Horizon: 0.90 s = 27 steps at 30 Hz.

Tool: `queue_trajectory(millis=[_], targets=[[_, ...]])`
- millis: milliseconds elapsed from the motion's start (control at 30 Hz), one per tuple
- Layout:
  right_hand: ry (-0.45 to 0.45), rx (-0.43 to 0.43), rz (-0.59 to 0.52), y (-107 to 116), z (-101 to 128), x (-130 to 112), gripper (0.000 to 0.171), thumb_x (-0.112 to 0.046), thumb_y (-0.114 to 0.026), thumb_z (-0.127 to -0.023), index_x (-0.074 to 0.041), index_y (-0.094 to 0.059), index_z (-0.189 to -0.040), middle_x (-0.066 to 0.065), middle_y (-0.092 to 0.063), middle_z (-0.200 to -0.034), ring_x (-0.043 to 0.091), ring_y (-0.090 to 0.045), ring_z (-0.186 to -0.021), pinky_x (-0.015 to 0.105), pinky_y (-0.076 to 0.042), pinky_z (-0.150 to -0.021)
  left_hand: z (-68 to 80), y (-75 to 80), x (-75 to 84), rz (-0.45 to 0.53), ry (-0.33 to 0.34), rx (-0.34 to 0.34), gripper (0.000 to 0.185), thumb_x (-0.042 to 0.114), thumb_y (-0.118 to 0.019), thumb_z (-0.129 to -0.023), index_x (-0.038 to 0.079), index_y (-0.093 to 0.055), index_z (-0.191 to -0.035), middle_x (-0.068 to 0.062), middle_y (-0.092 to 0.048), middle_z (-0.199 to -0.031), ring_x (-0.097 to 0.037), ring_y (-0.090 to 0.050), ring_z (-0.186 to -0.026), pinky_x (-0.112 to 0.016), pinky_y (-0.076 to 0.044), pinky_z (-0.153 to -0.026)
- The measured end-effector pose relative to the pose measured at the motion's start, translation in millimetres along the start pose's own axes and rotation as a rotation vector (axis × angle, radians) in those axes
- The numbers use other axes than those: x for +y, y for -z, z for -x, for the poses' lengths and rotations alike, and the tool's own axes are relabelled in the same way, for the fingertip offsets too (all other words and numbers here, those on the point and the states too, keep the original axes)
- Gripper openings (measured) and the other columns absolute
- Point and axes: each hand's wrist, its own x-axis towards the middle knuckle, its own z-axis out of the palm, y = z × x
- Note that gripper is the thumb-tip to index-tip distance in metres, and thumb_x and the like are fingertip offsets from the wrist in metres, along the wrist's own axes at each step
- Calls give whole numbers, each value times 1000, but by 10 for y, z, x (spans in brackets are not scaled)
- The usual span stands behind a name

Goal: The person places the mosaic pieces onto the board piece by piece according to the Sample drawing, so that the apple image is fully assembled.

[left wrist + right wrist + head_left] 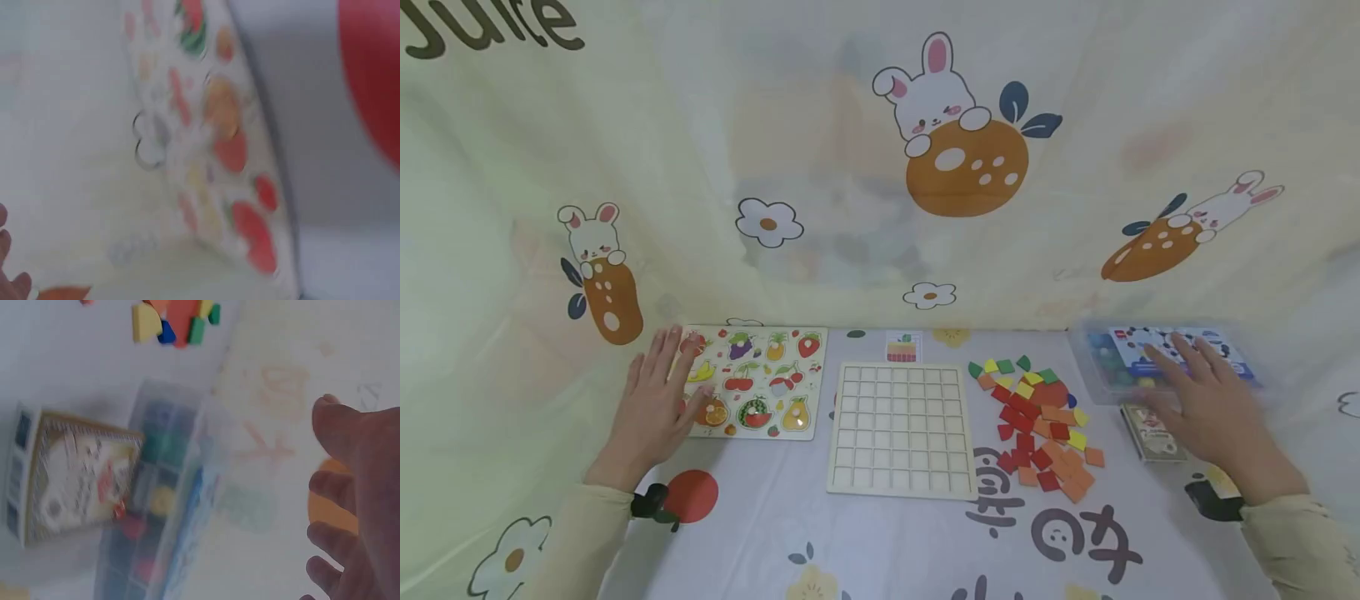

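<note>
My left hand [651, 404] is at the left edge of a fruit puzzle board [814, 379], fingers straight and gripping nothing. Whether its fingertips touch the board cannot be told. On the far right, my right hand [1213, 404] is over a clear plastic box [1101, 385] with a blue printed label. Its fingers are spread and hold nothing; in the right wrist view they appear apart from the box. Close to that thumb lies a small patterned card box [1157, 442]. The left wrist view is blurred, with only a few fingertips [5, 244] at its edge.
Between the hands lies a pale square grid tray [903, 437] with bare compartments. A small picture card [903, 346] sits behind it. To its right, red, orange, yellow and green flat pieces [1025, 406] are scattered. A printed cloth [850, 167] rises behind everything.
</note>
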Motion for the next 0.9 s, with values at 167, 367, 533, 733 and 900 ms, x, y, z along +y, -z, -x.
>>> queue_trajectory(millis=[167,367,533,733,900], targets=[[28,-51,-55,-266,-133,-190,62,-39,-72,-100,-4,-58,-149,31,-25,-168,55,-3,-160,72,-2,-124,75,-235,205,71,-75,39,73,28,-70,-98,1,-41,-160,-24,-32,-169,-47,-26,-157,-70,-28,-119],[41,-45,-62,-541,-225,-330,47,-28,-82,-91,-5,-73,-132,32,-33,-164,53,-4,-160,76,-5,-122,237,-547,675,155,-109,-18,59,23,-79,-95,0,-59,-145,-19,-63,-136,-35,-60,-122,-52,-54,-101],[40,-28,-30,-674,-285,-418,38,-21,-84,-89,-5,-77,-124,31,-31,-164,50,1,-161,74,-2,-124,341,-744,1096,219,-26,-224,56,30,-78,-97,5,-62,-145,-2,-69,-107,-14,-62,-93,-35,-56,-82],[35,-24,-7,-777,-353,-505,34,-19,-87,-86,-2,-80,-115,33,-33,-164,49,1,-162,73,-1,-124,372,-910,1355,247,19,-383,67,40,-75,-98,7,-56,-152,5,-56,-97,-8,-45,-78,-25,-40,-69],[8,-16,-26,-800,-366,-555,28,-16,-87,-86,0,-81,-108,36,-36,-161,48,1,-162,74,-2,-124,381,-983,1401,199,1,-393,74,49,-76,-95,9,-56,-153,5,-54,-95,-8,-43,-77,-24,-36,-65]])
